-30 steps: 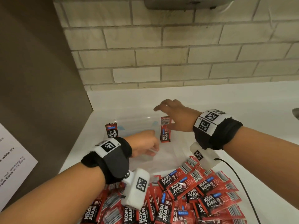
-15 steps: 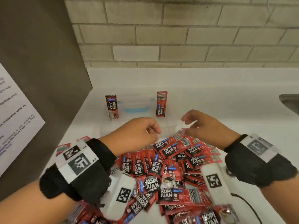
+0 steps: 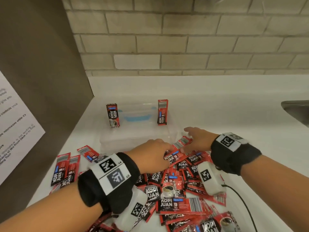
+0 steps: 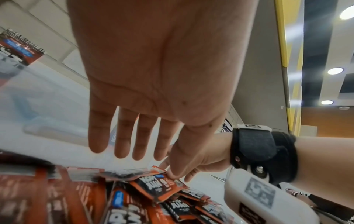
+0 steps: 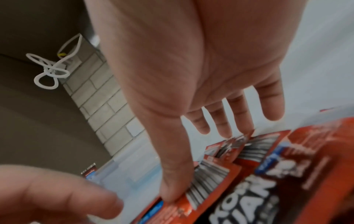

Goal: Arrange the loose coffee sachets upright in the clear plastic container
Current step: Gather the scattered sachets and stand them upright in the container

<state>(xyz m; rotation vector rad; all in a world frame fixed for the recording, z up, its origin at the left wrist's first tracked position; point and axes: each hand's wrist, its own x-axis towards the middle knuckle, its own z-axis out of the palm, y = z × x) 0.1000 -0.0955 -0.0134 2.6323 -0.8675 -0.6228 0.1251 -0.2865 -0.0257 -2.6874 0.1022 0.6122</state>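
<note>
I see both hands low over the pile of Kopi Juan sachets on the white surface. Left hand fingers straight and spread, gripping nothing. Right hand also spread, thumb tip pressing on a top sachet. Clear plastic container sits just behind the pile, two sachets upright at its far corners.

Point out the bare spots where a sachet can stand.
Free: container floor between the two upright sachets; bare counter right of the container toward the sink. Crowded: the sachet pile under both hands.
</note>
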